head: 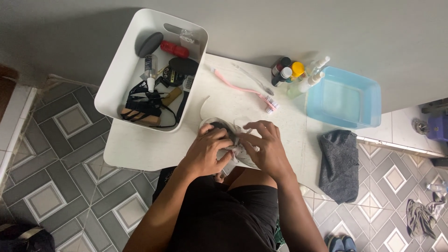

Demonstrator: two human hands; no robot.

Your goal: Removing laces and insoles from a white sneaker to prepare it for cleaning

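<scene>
**Two hands working a shoe at the desk edge**

Nearest the person, the left hand (205, 149) and right hand (266, 147) are both gripping a grey and white shoe (233, 144) at the near edge of the white desk (135, 144). Just right, a grey cloth (338, 163) is drooping over the desk's side. Beyond the hands, pink toothbrushes (245, 88) are lying on open desk. Farther back, a white bin (126, 70) is holding brushes and bottles, small bottles (296, 72) are clustering, and a blue basin (343, 95) is holding water.
</scene>
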